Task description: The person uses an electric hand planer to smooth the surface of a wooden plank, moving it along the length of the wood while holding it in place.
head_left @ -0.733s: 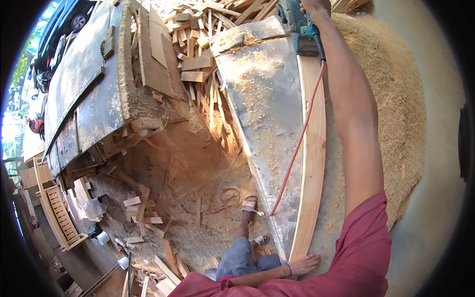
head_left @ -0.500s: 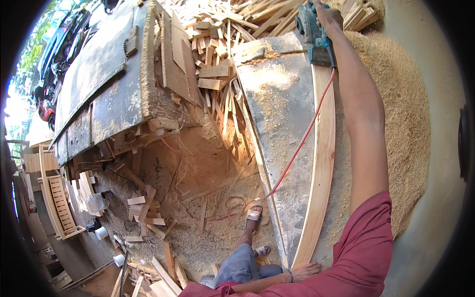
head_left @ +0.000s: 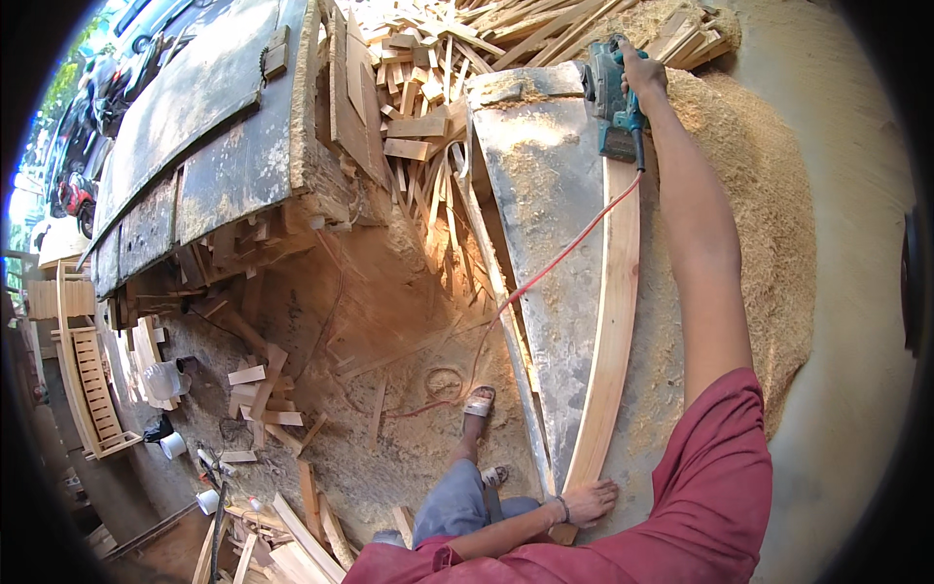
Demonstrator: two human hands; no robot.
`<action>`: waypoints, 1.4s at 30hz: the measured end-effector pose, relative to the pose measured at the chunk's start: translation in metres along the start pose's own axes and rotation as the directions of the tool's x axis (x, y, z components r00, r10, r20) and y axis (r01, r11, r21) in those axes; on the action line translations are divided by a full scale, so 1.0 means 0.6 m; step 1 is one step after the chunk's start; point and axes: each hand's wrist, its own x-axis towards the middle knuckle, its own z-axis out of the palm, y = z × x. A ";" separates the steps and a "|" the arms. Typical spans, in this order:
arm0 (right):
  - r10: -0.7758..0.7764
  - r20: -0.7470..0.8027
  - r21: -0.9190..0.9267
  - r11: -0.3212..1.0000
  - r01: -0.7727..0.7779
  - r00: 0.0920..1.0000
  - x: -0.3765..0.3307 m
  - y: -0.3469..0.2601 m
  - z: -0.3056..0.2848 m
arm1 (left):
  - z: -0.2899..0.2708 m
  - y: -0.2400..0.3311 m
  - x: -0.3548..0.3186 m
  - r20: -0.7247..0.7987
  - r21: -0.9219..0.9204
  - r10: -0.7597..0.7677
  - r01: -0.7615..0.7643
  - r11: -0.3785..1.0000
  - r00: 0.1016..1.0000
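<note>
A long pale wooden plank (head_left: 608,321) runs lengthwise along a grey, sawdust-dusted bench top (head_left: 545,243). At its far end, a teal electric planer (head_left: 614,107) sits on the wood. My right hand (head_left: 642,76) is wrapped round the planer's handle, arm stretched far forward. From the planer's back a cord (head_left: 574,243), dark then red, hangs over the bench's left edge to the floor. My left hand (head_left: 590,503) lies across the plank's near end, fingers over its right edge. Part of the planer's grip is hidden by my fingers.
A large sawdust heap (head_left: 749,243) lies right of the bench, beside a wall. Offcuts (head_left: 418,127) pile up beyond and left of it. A weathered table (head_left: 224,146) stands at left. Wood pieces (head_left: 263,399), a slatted wooden frame (head_left: 92,380) and white containers (head_left: 172,445) are farther left.
The planer in my right hand sits slightly nearer in the picture, and the whole view has shifted a little. My left hand sits higher in view, with the plank's near end now showing below it.
</note>
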 end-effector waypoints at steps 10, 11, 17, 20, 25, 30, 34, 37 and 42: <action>0.059 0.024 -0.004 0.998 -0.059 0.998 -0.188 0.043 -0.058 | 0.012 -0.007 -0.006 -0.028 0.043 0.051 -0.050 0.998 0.998; 0.066 0.025 -0.021 0.998 -0.065 0.998 -0.211 0.044 -0.064 | 0.002 -0.003 -0.003 -0.042 0.053 0.058 -0.056 0.997 0.997; 0.074 0.006 -0.048 0.996 -0.074 0.997 -0.345 0.066 -0.117 | -0.027 0.008 -0.002 0.100 0.145 0.054 -0.069 0.987 0.993; 0.087 -0.015 -0.047 0.995 -0.087 0.996 -0.413 0.088 -0.133 | -0.027 0.009 -0.001 0.121 0.163 0.066 -0.085 0.983 0.991; 0.114 -0.018 -0.056 0.992 -0.115 0.993 -0.525 0.112 -0.163 | -0.026 0.013 -0.002 0.175 0.228 0.066 -0.106 0.968 0.982; 0.109 -0.021 -0.099 0.989 -0.111 0.994 -0.641 0.140 -0.204 | -0.019 0.002 -0.006 0.161 0.329 0.159 -0.205 0.922 0.974; 0.124 -0.004 -0.054 0.991 -0.124 0.992 -0.751 0.188 -0.225 | -0.010 0.063 -0.027 0.203 0.443 0.073 -0.158 0.883 0.977; 0.068 -0.059 -0.139 0.987 -0.075 0.996 -0.832 0.247 -0.257 | 0.093 0.082 -0.064 0.090 0.431 0.271 -0.283 0.857 0.958; 0.188 -0.029 -0.152 0.970 -0.191 0.982 -1.026 0.298 -0.337 | 0.201 0.195 -0.208 0.372 0.048 0.044 -0.067 0.997 0.927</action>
